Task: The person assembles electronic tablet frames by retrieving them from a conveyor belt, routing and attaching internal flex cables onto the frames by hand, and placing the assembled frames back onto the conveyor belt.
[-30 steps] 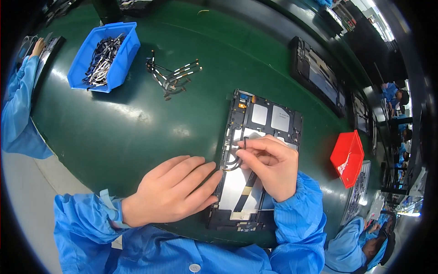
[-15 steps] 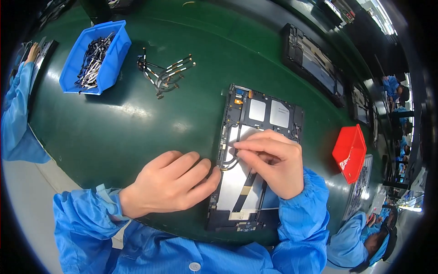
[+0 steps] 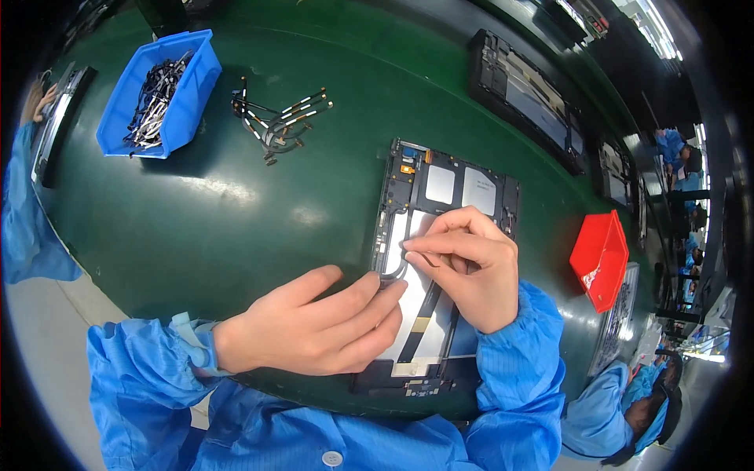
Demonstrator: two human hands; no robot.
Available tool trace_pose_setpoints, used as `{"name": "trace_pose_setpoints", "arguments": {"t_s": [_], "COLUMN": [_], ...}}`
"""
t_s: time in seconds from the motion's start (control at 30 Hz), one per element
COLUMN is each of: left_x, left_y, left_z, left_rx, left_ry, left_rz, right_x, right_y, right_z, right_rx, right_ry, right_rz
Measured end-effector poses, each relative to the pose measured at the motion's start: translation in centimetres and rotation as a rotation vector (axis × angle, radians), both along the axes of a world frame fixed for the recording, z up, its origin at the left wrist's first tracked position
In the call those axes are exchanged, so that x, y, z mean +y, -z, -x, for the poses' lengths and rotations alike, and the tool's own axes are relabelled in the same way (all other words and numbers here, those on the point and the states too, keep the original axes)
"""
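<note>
An opened tablet-like device (image 3: 415,310) lies on the green table in front of me, its dark frame and silver inner plates showing. A thin dark cable (image 3: 398,272) curves along its left side. My right hand (image 3: 475,267) is over the middle of the device, thumb and forefinger pinching the thin cable. My left hand (image 3: 322,323) reaches in from the left with its fingers stretched out. Its fingertips rest at the device's left edge, beside the cable's bend. Both hands partly cover the device.
A blue bin (image 3: 188,102) full of cables stands at the far left, with a loose bunch of cables (image 3: 275,129) beside it. To the right sits a red bin (image 3: 585,255). More opened devices (image 3: 534,102) lie at the back right. Another person's hand (image 3: 39,102) works at the far left.
My left hand has moved right onto the device's edge, and its fingers have straightened from a curled pose. The right hand keeps its pinch, shifted very slightly. The whole view has shifted a little.
</note>
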State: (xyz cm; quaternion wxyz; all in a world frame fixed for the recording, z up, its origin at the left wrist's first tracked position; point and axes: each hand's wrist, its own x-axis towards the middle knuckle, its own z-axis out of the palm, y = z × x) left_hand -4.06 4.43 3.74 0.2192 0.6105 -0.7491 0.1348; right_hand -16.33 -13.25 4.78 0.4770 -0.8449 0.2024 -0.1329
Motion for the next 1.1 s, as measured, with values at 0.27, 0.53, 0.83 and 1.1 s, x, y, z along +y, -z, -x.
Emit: {"name": "trace_pose_setpoints", "arguments": {"t_s": [0.27,0.53,0.83,1.1], "left_x": [-0.5,-1.0,-0.9,-1.0], "left_y": [0.6,0.8,0.6,0.8], "left_z": [-0.5,-0.8,-0.9,-1.1], "left_rx": [0.005,0.061,0.088,0.101], "left_ry": [0.024,0.044,0.057,0.071], "left_rz": [-0.028,-0.02,-0.04,-0.049], "right_x": [-0.2,-0.5,-0.1,0.1], "right_y": [-0.3,0.4,-0.2,0.2], "right_z": [-0.5,-0.8,-1.0,-1.1], "right_rx": [0.013,-0.003,0.008,0.014], "right_ry": [0.099,0.145,0.151,0.161], "right_rz": [-0.081,-0.097,0.053,0.085]}}
